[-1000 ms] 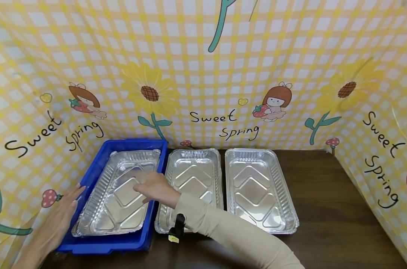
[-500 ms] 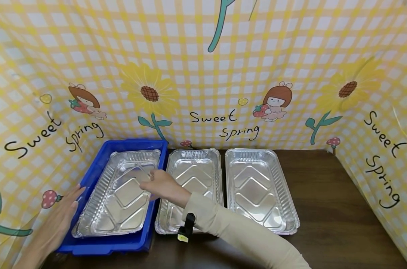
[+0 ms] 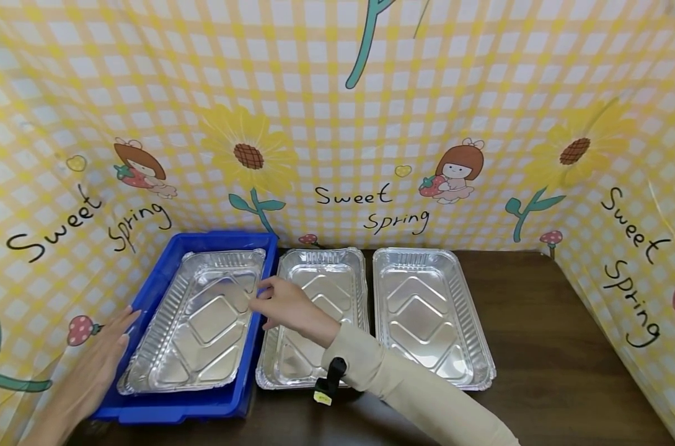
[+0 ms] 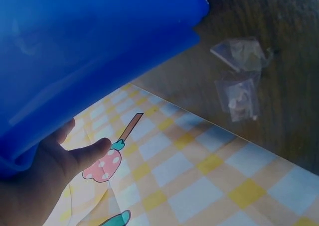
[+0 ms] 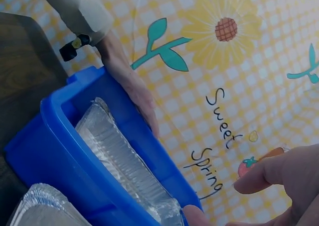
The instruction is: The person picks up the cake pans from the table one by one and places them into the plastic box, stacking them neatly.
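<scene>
A blue plastic bin (image 3: pixel 175 410) stands at the left with a foil pan (image 3: pixel 211 319) inside it. My left hand (image 3: pixel 100 359) lies along the bin's outer left wall with its fingers straight; the left wrist view shows that hand (image 4: pixel 55 161) against the blue side. My right hand (image 3: pixel 298 310) hovers by the bin's right rim, over the gap toward the middle foil pan (image 3: pixel 320 288). In the right wrist view, the thumb and fingers of that hand (image 5: pixel 294 186) are spread apart with nothing between them, one fingertip overlapping the pan's corner.
Another foil pan (image 3: pixel 421 310) lies to the right on the dark wooden table (image 3: pixel 527 322). Small clear plastic packets (image 4: pixel 239 81) lie on the table by the bin. A yellow checked cloth (image 3: pixel 337 124) walls in the back and sides.
My right hand has drawn back to the right, from over the pan in the bin to the bin's right rim. The left hand, bin and pans stay in place.
</scene>
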The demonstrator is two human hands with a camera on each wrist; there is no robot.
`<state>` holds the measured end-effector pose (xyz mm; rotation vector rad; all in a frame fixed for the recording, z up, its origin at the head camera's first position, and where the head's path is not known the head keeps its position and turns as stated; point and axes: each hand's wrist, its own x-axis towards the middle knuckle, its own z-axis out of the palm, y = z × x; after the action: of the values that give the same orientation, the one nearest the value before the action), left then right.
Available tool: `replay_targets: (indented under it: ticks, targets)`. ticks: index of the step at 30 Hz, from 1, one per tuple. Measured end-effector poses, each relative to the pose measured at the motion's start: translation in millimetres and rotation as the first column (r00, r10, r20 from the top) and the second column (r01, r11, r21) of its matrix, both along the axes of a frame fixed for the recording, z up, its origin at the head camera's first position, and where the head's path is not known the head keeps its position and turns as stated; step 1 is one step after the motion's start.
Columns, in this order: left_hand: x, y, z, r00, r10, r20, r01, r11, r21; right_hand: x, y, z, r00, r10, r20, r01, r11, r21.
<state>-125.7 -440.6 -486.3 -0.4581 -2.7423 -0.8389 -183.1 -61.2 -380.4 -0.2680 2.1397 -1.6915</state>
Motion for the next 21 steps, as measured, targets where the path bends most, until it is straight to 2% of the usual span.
replay_targets:
  ticks: [9, 15, 21]
  targets:
    - [-0.6, 0.4, -0.1, 1.000, 0.003, 0.010, -0.003, 1.000, -0.005, 1.3, 16, -0.6, 1.000, -0.024, 0.010, 0.024, 0.999, -0.034]
    - [-1.8, 1.1, 0.3, 1.000, -0.006, -0.021, 0.006, 1.000, -0.006, 2.6, 22, 0.7, 1.000, -0.016, 0.019, 0.017, 0.997, -0.080]
    - [0.2, 0.3, 0.4, 0.999, -0.011, -0.035, 0.011, 1.000, -0.008, 5.6, 27, 2.4, 1.000, -0.024, 0.007, 0.024, 0.996, -0.081]
